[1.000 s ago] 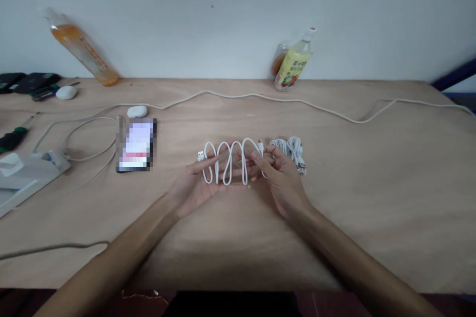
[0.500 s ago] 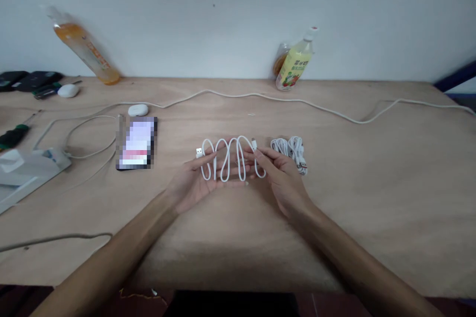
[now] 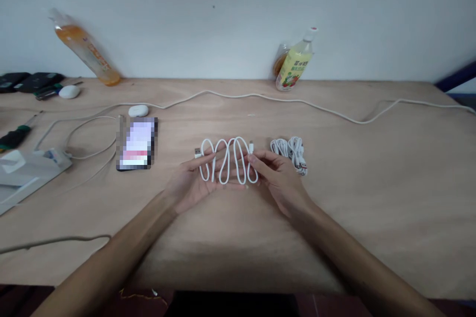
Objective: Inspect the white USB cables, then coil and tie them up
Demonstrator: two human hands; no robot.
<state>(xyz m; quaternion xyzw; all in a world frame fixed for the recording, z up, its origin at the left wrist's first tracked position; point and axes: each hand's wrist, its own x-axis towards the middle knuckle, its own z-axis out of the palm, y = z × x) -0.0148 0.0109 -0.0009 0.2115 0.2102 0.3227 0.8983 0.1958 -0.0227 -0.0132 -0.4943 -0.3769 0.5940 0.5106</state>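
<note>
A white USB cable (image 3: 224, 178) lies in several loose loops across the fingers of my left hand (image 3: 191, 185). My left thumb presses on the loops near the USB plug, which sticks out at the left. My right hand (image 3: 277, 176) pinches the cable's other end between thumb and finger, its small plug pointing up. Part of my left fingers is hidden behind the loops. Just beyond my right hand, bundled white cables (image 3: 293, 147) rest on the wooden table (image 3: 372, 183).
To the left lie a phone (image 3: 137, 143) with a blurred screen, a white earbud case (image 3: 138, 111) and a screwdriver (image 3: 15, 137). An orange drink bottle (image 3: 87, 54) and a yellow one (image 3: 295, 65) lean on the wall. A long white cable (image 3: 256, 94) crosses the table's back.
My right hand has moved slightly left with the cable's small plug, drawing the rightmost loop closer to the others. My left hand stays nearly still.
</note>
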